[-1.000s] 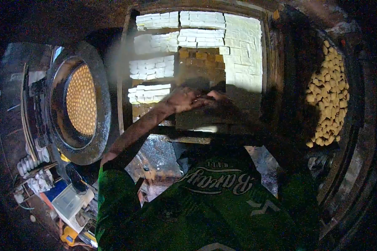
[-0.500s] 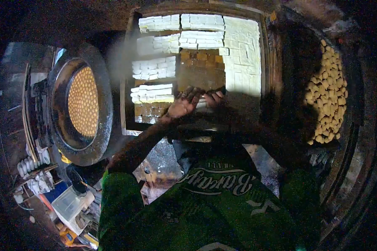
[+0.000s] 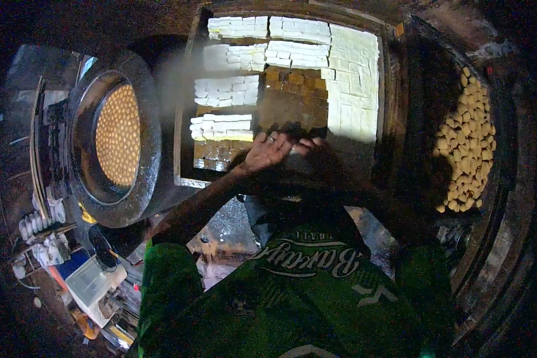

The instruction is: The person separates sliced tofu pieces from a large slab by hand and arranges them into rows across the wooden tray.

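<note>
On a wooden tray (image 3: 187, 181), rows of white blocks (image 3: 227, 90) lie at the left and a wide white slab with cut lines (image 3: 353, 89) covers the right. My left hand (image 3: 265, 153) is over the near middle of the tray, its fingers bent and close together. Beside it, my right hand (image 3: 307, 145) is mostly in shadow, with only its fingertips lit. The hands are close together, and what lies between or under them is too dark to make out. Brown square pieces (image 3: 295, 80) show beyond them.
At the left stands a large round pan (image 3: 146, 152) with many small round pieces (image 3: 118, 134) in it. A heap of yellowish pieces (image 3: 468, 143) lies at the right. A clear plastic container (image 3: 92, 280) is at the lower left.
The tray now appears shifted slightly right and up in view. My left hand's fingers have drawn in and it has turned a little. Both hands remain close together at the tray's near middle.
</note>
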`<state>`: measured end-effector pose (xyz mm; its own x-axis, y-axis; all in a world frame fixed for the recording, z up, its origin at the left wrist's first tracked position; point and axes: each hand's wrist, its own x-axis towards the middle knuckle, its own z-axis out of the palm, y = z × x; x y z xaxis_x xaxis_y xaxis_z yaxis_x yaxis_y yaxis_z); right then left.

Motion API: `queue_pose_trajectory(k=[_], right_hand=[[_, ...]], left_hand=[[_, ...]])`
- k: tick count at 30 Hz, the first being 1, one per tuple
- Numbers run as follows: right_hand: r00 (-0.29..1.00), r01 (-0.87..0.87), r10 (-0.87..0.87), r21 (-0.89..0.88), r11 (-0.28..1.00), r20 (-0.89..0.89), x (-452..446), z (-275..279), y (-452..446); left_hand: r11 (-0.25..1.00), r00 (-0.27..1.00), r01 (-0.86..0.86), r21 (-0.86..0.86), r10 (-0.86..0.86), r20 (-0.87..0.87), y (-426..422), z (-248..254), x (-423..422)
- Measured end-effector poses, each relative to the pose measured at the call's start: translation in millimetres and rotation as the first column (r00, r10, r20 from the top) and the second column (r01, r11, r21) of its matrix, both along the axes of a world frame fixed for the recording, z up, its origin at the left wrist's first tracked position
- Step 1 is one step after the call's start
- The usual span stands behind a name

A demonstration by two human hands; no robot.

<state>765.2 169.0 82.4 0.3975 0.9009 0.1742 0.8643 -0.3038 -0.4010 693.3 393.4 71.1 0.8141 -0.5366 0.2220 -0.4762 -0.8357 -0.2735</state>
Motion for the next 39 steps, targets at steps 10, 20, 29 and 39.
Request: queue_pose_trajectory(k=[10, 20, 29, 39], right_hand=[[0.995, -0.068, 0.065, -0.050, 0.996, -0.074, -3.4, 1.5, -18.5], [0.813, -0.256, 0.113, -0.176, 0.951, -0.571, 75.8, 22.6, 17.1], [0.934, 0.037, -0.021, 0.039, 0.999, -0.357, 147.0, 61.4, 57.7], [0.986, 0.083, -0.066, -0.104, 0.991, 0.156, 166.8, 42.3, 60.7]], left_hand=[[0.968, 0.956, -0.068, -0.241, -0.006, -0.293, -12.6, 61.2, -9.0], [0.932, 0.780, -0.066, -0.355, -0.174, -0.601, 22.9, -41.9, 50.3], [0.871, 0.894, -0.168, -0.462, -0.063, -0.444, 42.8, 102.8, 145.1], [0.980, 0.910, -0.134, -0.149, 0.062, -0.410, 38.4, 50.3, 158.3]])
